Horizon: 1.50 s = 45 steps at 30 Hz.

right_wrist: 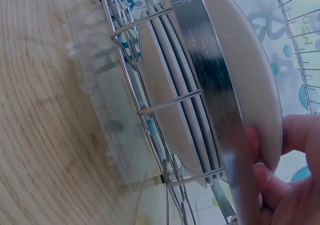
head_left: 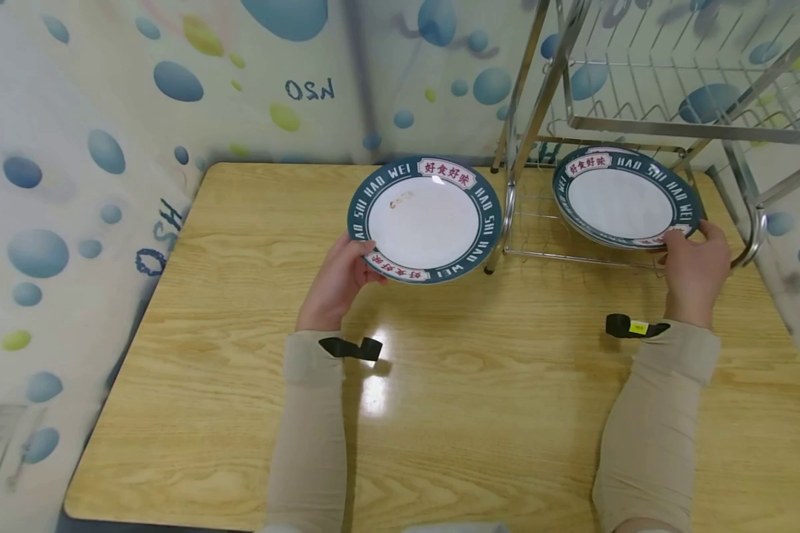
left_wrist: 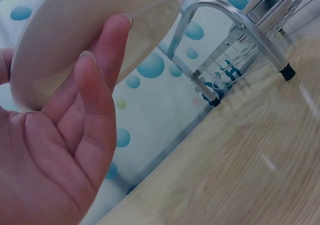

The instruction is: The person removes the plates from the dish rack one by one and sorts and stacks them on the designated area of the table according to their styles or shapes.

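The head view shows the fingers of the left hand (head_left: 338, 280) gripping a plate (head_left: 423, 222) by its near left edge, thumb over the patterned rim and the other fingers beneath; the left wrist view shows those fingertips against the pale underside. The right hand (head_left: 698, 268) pinches a second plate (head_left: 623, 200) at its near right edge, thumb and fingers on opposite faces of the rim.

The first plate is held tilted above the table (head_left: 207, 370), just left of the metal rack (head_left: 693, 131), with a small brownish mark (head_left: 401, 200) on its white middle. The second is at the rack's lower level, beside a stack of plates (right_wrist: 162, 80) that the right wrist view shows; whether it touches them cannot be told.

Both plates look stiff, glossy and probably moderate in weight, likely breakable if ceramic, though the material is uncertain. The smooth rim may slip and, held from one side only, the far edge would tend to dip, so a firm hold with fingers well under the rim seems best.

Beyond them hangs a dotted wall covering (head_left: 240, 111).
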Motion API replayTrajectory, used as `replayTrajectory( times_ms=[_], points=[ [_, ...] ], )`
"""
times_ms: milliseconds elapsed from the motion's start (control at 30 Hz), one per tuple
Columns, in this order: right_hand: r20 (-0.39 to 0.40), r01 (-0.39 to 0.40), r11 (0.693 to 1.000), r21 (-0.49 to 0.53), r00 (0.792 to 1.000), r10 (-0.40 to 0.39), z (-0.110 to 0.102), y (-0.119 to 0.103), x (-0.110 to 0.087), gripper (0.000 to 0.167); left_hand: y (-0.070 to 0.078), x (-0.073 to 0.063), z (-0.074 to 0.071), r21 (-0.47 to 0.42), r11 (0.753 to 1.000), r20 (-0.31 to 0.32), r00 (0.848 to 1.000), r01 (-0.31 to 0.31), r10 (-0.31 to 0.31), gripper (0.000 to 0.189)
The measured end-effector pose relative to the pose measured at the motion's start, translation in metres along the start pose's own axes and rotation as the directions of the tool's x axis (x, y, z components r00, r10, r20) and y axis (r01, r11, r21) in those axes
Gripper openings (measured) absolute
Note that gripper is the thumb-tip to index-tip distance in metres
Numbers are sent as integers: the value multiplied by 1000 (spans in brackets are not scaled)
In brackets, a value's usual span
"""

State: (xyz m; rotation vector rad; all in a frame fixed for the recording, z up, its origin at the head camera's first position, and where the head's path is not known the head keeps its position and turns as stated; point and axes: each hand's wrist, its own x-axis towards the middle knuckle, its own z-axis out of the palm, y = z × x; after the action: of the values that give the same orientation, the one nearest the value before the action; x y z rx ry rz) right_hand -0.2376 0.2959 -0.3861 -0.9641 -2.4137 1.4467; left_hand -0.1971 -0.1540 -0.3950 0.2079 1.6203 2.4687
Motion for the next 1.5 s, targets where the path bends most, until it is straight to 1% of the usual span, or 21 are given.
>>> replayTrajectory(
  times_ms=[167,367,567,700,767,900,1133,1367,1500],
  points=[
    [4,-2,1000,1,1000,2,1,0,2,57,-1,0,-4,0,1000,-12,1000,4,-4,31],
    [7,13,1000,-12,1000,-13,2,-1,1,57,0,-2,-12,1,1000,-57,998,25,-25,31],
    [3,19,996,-81,1000,-19,4,-1,1,58,2,-8,-28,-14,1000,-101,995,15,-17,30],
    [-16,20,989,-146,1000,-22,6,0,2,59,3,-12,-40,-34,999,-132,991,9,-13,29],
    [-25,25,987,-159,999,-30,5,0,2,58,4,-13,-44,-44,999,-147,989,4,-11,29],
    [-34,35,988,-152,999,-41,4,1,2,56,5,-14,-49,-57,998,-161,987,-7,-2,29],
    [-40,19,987,-160,999,-26,3,1,0,55,6,-17,-54,-60,998,-159,987,-7,-2,30],
    [-21,15,993,-116,1000,-18,4,3,2,55,6,-18,-59,-69,997,-166,986,-18,6,31],
    [-9,6,996,-92,1000,-7,4,1,2,55,5,-19,-66,-69,997,-192,981,-22,8,29]
  ],
)
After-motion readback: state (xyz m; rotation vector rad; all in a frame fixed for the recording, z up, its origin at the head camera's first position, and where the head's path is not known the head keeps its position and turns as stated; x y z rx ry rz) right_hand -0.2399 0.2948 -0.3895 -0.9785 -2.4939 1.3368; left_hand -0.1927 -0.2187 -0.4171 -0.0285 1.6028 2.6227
